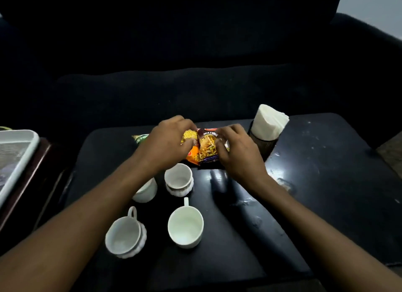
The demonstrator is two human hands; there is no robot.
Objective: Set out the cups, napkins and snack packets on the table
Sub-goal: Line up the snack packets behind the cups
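Four white ceramic cups stand on the glossy black worktop [326, 183] in front of us. Nearest us on the left is a scalloped cup [125, 235] with its handle pointing away. Beside it to the right sits a plain smooth cup [185, 226], handle also turned away. Behind these, a second scalloped cup [178, 179] stands upright, and a fourth cup [145, 190] is partly hidden under our left forearm.

Our left hand [167, 144] reaches over the far middle of the worktop, fingers curled down onto a yellow and orange snack packet [191, 146]; its grip is closed on that packet's near edge, thumb against the front. Our right hand [237, 152] rests just beside it, fingers pinched around the right side of a dark maroon snack packet printed with the word mixture [206, 149]. The two packets overlap, the maroon one lying on top. A third packet with a green and yellow end [140, 137] pokes out to the left behind our left hand; we cannot tell how it lies.

Right of the packets, a dark round holder [264, 142] carries a bundle of folded white paper napkins [269, 123] standing upright. Off the left edge of the worktop, a white plastic tray [18, 159] rests on a dark brown wooden surface [32, 183].
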